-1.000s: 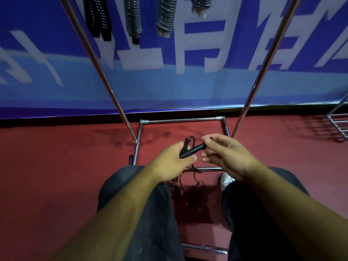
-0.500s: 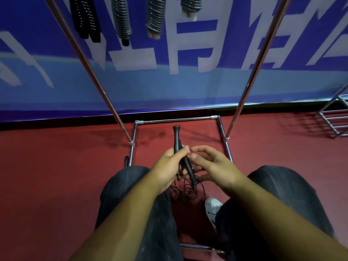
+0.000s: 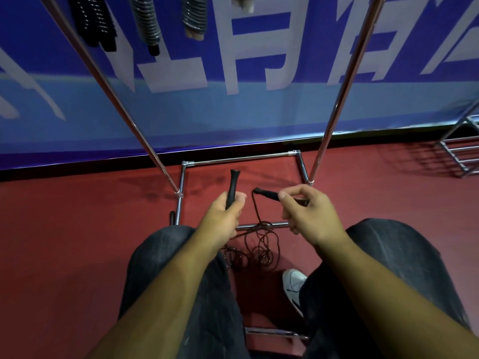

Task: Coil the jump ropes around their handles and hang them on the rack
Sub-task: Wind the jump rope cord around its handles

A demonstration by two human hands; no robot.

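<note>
My left hand [image 3: 223, 219] grips one black jump-rope handle [image 3: 232, 187] upright, its top pointing away from me. My right hand [image 3: 307, 213] pinches the second black handle [image 3: 267, 194] roughly level, tip pointing left. A thin dark rope [image 3: 255, 244] hangs from that tip and lies in loose loops on the red floor between my knees. The chrome rack [image 3: 339, 92] stands in front of me, its two uprights leaning outward from a rectangular base. Several coiled ropes [image 3: 147, 22] hang at the top of the rack.
A blue banner wall [image 3: 259, 112] runs right behind the rack. Another chrome frame [image 3: 456, 156] sits on the floor at the far right. My white shoe [image 3: 294, 285] rests near the rope loops. A small dark object [image 3: 171, 216] lies by the rack's left base bar.
The two handles were held together in front of me. Now my hands have moved apart, each holding one handle, and the rope hangs freely from the right one.
</note>
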